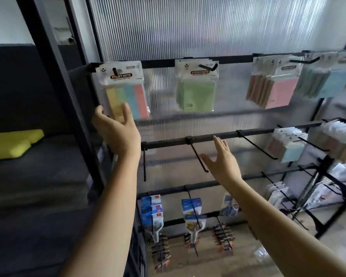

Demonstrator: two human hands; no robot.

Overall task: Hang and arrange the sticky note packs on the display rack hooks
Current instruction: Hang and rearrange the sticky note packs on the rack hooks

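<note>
Head-worn camera faces the display rack (228, 134) closely, angled downward.

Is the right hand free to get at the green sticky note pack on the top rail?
Probably yes. The right hand is open and holds nothing, and only bare hooks lie between it and the green pack.

Dim backlit scene, soft motion blur, wide-angle edge distortion

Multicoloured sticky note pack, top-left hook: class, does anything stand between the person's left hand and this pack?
Nothing visible does. The left hand is open just below the multicoloured sticky note pack, its fingers reaching the pack's lower edge. The right hand is open lower down, by an empty hook.
</note>
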